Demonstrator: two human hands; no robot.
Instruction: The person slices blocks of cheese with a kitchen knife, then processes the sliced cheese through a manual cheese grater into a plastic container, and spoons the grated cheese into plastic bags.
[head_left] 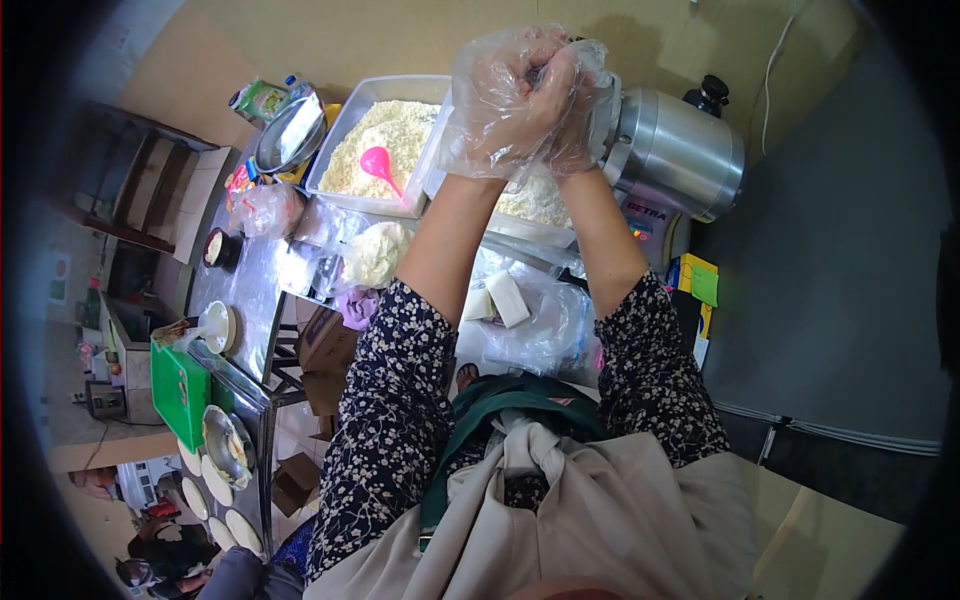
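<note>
My left hand (505, 125) and my right hand (573, 125), both in clear loose plastic gloves, are raised and pressed together with curled fingers. Whatever lies between them, if anything, is hidden. Behind and below them is a tub of white powder (535, 200), partly covered by my wrists. To the left, a pale crumbly flour-like mix (390, 130) fills a white plastic tub (325, 170), with a pink scoop (376, 162) lying on it. Close on the right stands a silver mixer (680, 150) marked GETRA.
A whitish mass in plastic (378, 252) and white blocks (508, 298) on plastic sheeting lie nearer me. Leftward are a metal pan (290, 140), a bowl (218, 327), a green tray (180, 385) and several flat pale rounds (217, 480). Another person (165, 555) is at lower left.
</note>
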